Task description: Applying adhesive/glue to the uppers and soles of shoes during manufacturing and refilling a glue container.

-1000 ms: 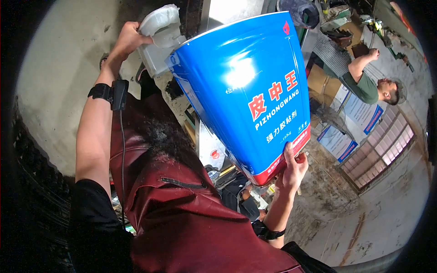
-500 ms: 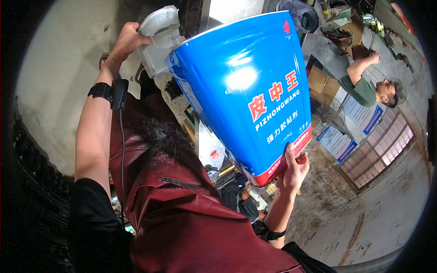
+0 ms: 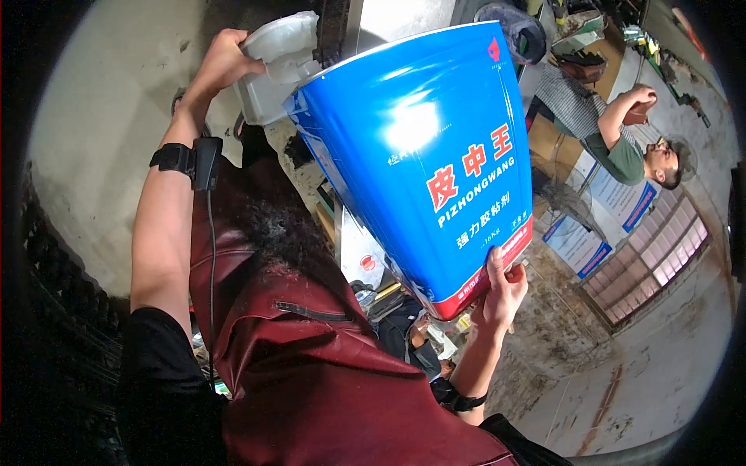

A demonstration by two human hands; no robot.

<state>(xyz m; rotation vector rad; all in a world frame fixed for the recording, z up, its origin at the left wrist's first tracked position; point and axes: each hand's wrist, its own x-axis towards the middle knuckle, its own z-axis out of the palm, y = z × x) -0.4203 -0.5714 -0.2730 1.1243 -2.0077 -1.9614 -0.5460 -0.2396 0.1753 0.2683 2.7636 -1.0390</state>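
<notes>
A big blue metal tin [image 3: 350, 144] with a red band at its base lies tilted across the view, base toward me and to the right. My right hand [image 3: 501, 293] supports the base, thumb on the red band and the other fingers partly hidden beneath. At the tin's far left corner is a whitish translucent plastic container [image 3: 264, 97] with a cut-open top. My left hand [image 3: 231, 60] grips its rim, fingers closed. The tin's corner meets or overlaps the container; whether they touch, I cannot tell.
A dark red apron [image 3: 311, 388] covers my front, with a cable along the left. On the right, a co-worker in a green shirt [image 3: 622, 159] holds a brown piece [image 3: 640, 107]. Beyond them are a fan [image 3: 566, 203], cardboard boxes and a window [image 3: 653, 260].
My left hand and the container have shifted slightly up and to the right. The tin has moved very slightly. The co-worker's hand and brown piece appear nearer the head.
</notes>
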